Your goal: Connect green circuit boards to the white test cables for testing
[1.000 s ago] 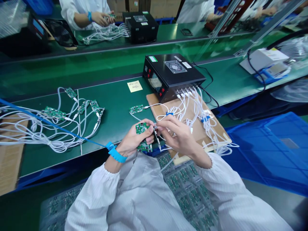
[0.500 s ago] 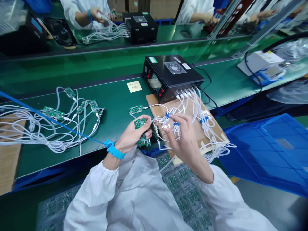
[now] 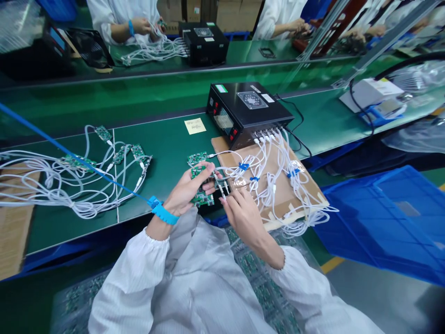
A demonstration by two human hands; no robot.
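Observation:
My left hand point(image 3: 184, 191), with a blue wrist strap point(image 3: 163, 212), is closed around green circuit boards point(image 3: 203, 200) near the bench's front edge. White cable plugs point(image 3: 219, 186) stand out at the right side of these boards. The fingers of my right hand point(image 3: 245, 215) are pinched at the end of one white cable there; its exact tip is partly hidden. Just behind my left hand, another circuit board point(image 3: 197, 158) lies on the green bench with a white plug in its right end.
A black box point(image 3: 248, 109) with a fan grille feeds white cables point(image 3: 267, 153) over a cardboard sheet point(image 3: 302, 192). More wired boards point(image 3: 138, 153) lie to the left. A blue crate point(image 3: 385, 222) stands at right, a yellow note point(image 3: 195, 125) behind. Co-workers' hands point(image 3: 141, 26) work across the bench.
My right hand has moved down and left from above the cables, and its spread fingers have closed on a white cable beside the boards. My left hand still holds the boards.

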